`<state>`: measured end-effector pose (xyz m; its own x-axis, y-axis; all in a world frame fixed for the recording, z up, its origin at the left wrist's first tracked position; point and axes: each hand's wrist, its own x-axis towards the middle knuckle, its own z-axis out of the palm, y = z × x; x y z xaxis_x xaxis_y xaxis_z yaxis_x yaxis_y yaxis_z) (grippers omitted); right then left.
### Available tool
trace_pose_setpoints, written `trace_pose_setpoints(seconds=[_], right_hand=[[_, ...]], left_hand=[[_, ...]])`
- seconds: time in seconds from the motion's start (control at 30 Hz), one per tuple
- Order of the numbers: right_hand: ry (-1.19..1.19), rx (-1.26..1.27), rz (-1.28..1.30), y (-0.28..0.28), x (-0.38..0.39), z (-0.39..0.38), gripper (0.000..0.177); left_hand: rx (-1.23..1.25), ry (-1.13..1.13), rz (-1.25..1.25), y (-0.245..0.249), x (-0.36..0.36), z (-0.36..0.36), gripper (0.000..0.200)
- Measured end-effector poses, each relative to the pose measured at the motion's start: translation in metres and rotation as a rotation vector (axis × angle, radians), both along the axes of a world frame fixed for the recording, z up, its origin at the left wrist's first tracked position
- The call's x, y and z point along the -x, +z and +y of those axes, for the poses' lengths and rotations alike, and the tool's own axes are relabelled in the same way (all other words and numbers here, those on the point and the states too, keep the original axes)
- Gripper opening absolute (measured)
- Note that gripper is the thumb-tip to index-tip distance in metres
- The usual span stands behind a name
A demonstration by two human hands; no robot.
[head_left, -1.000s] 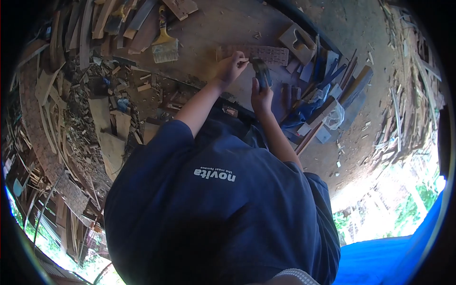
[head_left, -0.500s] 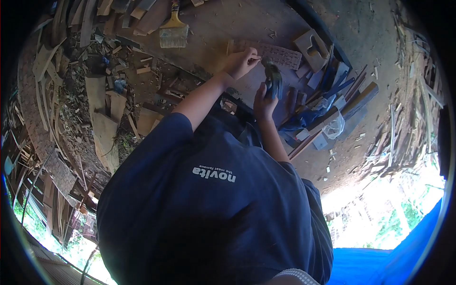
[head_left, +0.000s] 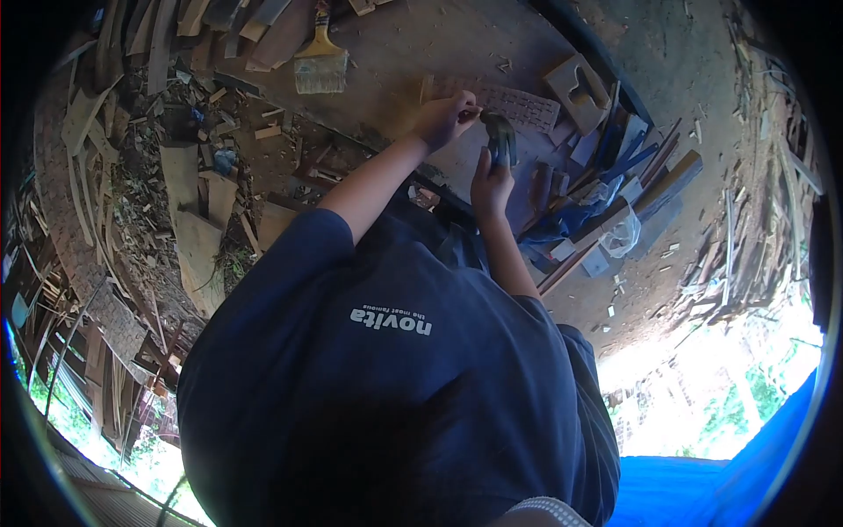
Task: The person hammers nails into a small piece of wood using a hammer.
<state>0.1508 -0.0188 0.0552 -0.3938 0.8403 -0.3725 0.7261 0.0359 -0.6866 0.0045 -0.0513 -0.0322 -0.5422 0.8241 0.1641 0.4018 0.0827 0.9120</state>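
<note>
My left hand (head_left: 445, 121) is closed in a pinch on a small thin light-coloured piece that juts out toward my right hand. What the piece is made of cannot be told. My right hand (head_left: 492, 186) is wrapped round the lower end of a dark, glossy curved object (head_left: 500, 139), whose bent top comes close to the left fingertips. Just beyond both hands lies a brown board with a grid-like pattern (head_left: 518, 107). To its right stands a wooden block with a curved cutout (head_left: 577, 92).
A wide paintbrush (head_left: 321, 68) lies at the upper left of the work surface (head_left: 386, 61). On the right are wooden strips (head_left: 669, 183), blue cloth or plastic (head_left: 575, 215) and a clear plastic bag (head_left: 623, 234). Wood offcuts (head_left: 189, 220) litter the left side.
The dark curved object has shifted slightly and tilted, its top nearer my left hand. My right hand has turned a little; the left hand stays nearly in place.
</note>
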Motion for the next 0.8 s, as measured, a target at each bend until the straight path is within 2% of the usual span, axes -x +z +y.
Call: trace_pose_setpoints(seconds=[0.1,0.13,0.2,0.33,0.4,0.63,0.7,0.8], right_hand=[[-0.034,-0.007,0.039,-0.005,-0.006,0.001,0.023],[-0.034,-0.002,0.038,-0.011,-0.01,-0.001,0.023],[-0.101,-0.125,0.256,-0.02,-0.012,-0.003,0.027],[-0.04,-0.147,0.284,-0.014,-0.009,0.002,0.032],[0.046,0.035,-0.038,0.002,-0.004,0.008,0.034],[-0.033,-0.042,0.001,0.0,-0.035,0.007,0.034],[-0.109,-0.017,0.004,-0.001,-0.053,0.005,0.036],[-0.235,0.009,-0.056,-0.024,-0.083,-0.003,0.036]], left_hand=[[0.09,-0.006,0.117,0.0,0.002,-0.001,0.033],[0.095,-0.005,0.116,-0.001,0.002,-0.001,0.033],[0.042,-0.013,0.117,-0.003,0.003,0.0,0.033],[0.058,-0.023,0.074,-0.005,0.001,-0.001,0.033],[0.048,-0.027,-0.017,-0.006,0.0,-0.001,0.033],[0.087,-0.033,-0.001,-0.008,-0.004,-0.002,0.027],[0.001,-0.023,-0.063,-0.013,-0.005,-0.002,0.022],[-0.015,-0.058,0.006,0.015,-0.003,-0.005,0.021]])
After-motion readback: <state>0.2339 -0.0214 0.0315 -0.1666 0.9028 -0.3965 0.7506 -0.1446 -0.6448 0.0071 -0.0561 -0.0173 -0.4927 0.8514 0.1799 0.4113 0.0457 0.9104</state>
